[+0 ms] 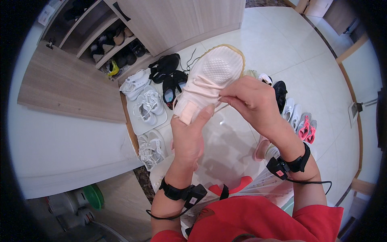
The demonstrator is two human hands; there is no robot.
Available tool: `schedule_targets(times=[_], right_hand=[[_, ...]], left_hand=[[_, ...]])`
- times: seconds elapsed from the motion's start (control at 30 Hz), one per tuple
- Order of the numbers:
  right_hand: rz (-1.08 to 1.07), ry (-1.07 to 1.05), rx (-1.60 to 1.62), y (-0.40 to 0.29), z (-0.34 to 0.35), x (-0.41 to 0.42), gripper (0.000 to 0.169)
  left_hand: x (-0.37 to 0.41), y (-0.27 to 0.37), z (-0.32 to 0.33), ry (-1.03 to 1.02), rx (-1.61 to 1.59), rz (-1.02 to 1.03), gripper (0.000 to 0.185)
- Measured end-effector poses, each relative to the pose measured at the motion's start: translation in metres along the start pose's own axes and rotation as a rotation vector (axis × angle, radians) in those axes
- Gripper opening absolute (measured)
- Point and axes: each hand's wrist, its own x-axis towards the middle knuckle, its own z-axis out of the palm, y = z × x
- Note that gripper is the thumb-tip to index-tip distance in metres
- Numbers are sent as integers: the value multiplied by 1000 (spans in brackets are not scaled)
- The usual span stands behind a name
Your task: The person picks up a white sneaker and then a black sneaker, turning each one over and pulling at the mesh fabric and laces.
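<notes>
A pale pink sneaker (222, 65) with a textured upper is held up before me, its toe pointing away. My left hand (189, 133) grips it by the tongue and ankle opening, with the thumb on the near side. The fingertips of my right hand (252, 101) pinch a thin pale shoelace (220, 108) at the sneaker's right side. More lacing crosses the upper. The sole is mostly hidden; a yellowish edge shows round the toe.
White sneakers (148, 106) and black shoes (166, 66) stand at the left, beside an open shoe cabinet (87, 33). Its lowered door (72, 84) juts out. More footwear, including grey-and-pink shoes (304, 126), lines the tiled floor (332, 90) at the right.
</notes>
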Motion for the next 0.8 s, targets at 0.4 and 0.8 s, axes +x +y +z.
schedule_targets(times=[0.4,0.8], right_hand=[[-141,12,-18,1,1,3,21],[-350,-59,-206,-7,-18,16,24]], left_hand=[[0,0,-2,-31,-74,24,42],[-1,13,2,-65,-17,88,41]])
